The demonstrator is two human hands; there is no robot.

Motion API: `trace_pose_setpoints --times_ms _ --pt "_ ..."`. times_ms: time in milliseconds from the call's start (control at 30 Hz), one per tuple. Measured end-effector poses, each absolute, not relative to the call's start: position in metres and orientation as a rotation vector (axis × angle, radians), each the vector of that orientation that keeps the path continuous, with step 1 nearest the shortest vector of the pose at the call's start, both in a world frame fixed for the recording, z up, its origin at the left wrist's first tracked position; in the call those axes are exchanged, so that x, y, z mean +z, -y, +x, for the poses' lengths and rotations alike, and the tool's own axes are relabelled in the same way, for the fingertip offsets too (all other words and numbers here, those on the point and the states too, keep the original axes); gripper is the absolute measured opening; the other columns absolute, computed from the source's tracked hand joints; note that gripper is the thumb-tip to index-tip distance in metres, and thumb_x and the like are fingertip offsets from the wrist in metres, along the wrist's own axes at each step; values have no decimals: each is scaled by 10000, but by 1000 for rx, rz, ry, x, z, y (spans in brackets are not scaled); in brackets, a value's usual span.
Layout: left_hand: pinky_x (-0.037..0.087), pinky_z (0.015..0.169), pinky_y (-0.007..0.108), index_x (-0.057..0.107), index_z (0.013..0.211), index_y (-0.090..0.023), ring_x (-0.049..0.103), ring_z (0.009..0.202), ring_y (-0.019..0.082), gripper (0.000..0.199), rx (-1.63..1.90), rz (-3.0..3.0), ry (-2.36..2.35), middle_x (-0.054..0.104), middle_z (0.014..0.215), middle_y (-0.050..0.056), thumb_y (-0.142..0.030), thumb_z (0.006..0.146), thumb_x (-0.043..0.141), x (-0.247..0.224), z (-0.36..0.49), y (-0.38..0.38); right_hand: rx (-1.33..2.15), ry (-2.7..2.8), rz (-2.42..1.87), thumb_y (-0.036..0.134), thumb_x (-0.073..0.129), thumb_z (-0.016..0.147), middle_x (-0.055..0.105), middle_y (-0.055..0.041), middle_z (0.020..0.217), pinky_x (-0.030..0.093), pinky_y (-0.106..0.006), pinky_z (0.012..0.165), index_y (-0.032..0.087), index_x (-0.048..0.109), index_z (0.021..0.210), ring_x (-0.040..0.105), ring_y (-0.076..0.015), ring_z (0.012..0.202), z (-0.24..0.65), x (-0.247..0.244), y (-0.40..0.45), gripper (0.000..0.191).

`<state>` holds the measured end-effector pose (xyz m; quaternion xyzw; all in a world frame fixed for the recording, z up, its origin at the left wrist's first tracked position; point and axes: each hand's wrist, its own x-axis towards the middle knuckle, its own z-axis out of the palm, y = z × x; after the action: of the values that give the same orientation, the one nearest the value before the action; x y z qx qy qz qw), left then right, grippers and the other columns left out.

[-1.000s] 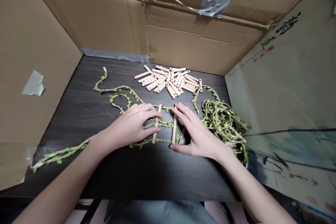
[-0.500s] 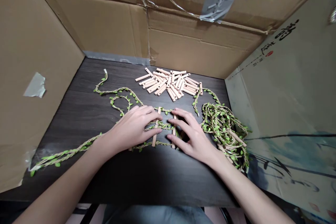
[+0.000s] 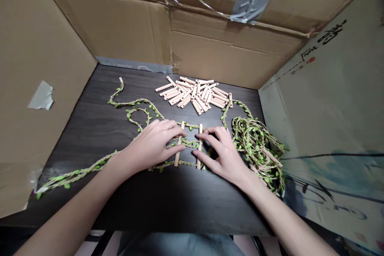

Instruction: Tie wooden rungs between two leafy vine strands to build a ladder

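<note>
Lying side by side near the centre of the frame, a left wooden dowel (image 3: 179,146) and a right wooden dowel (image 3: 199,146) stand parallel, and strands of a green leaf vine (image 3: 135,102) cross both of them. I cannot tell if the vine is tied to the dowels or only passes over them. The left hand (image 3: 151,142) lies flat with its fingers (image 3: 166,127) stretched to the left dowel and its thumb (image 3: 169,153) beside the lower part. The right hand (image 3: 223,152) is more curved, with its fingers (image 3: 214,135) near the top of the right dowel and its thumb (image 3: 201,155) at the lower part. Neither hand is wide open, but I cannot tell how firmly they grip. Round dowels may roll easily, so this hold probably keeps them parallel and apart. The spare vine sits in a loose coil (image 3: 255,146) at the right, and a pile of loose dowels (image 3: 192,96) lies above the hands on the dark wooden table (image 3: 75,136), so both seem within easy reach.
</note>
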<state>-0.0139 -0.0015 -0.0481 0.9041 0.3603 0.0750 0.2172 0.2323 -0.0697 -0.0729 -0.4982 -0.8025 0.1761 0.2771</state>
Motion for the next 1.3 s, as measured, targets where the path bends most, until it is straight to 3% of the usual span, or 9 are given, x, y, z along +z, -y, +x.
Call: trace_pose_setpoints --times_ms 867,967,1133,1300 --pt "395 845 348 676 1140 -226 626 979 247 284 226 2522 -992 676 1077 41 -466 991 638 -48 -15 1 437 2139 -1338 410 668 980 653 -114 1182 476 -460 946 198 625 1326 579 -271 1097 233 -72 71 408" --pt "401 841 348 675 1140 -233 621 964 245 299 250 2525 -981 670 1071 36 -491 997 621 -48 -15 1 442 2079 -1341 402 674 973 635 -119 1254 475 -471 1014 211 601 1355 580 -279 1176 233 -73 70 433" --pt "434 875 355 659 1221 -211 605 1018 243 295 361 2497 -1022 642 1105 57 -410 1056 519 -46 -12 0 515 2105 -1341 469 720 933 534 -126 1503 390 -510 1172 234 426 1524 472 -304 1408 233 -75 68 701" --pt "412 963 423 658 1271 -209 551 1131 273 305 446 2541 -1117 616 1265 92 -290 1069 445 -50 -9 0 549 2074 -1380 364 562 1043 529 -82 1540 365 -497 1207 265 427 1532 436 -258 1459 233 -76 66 516"
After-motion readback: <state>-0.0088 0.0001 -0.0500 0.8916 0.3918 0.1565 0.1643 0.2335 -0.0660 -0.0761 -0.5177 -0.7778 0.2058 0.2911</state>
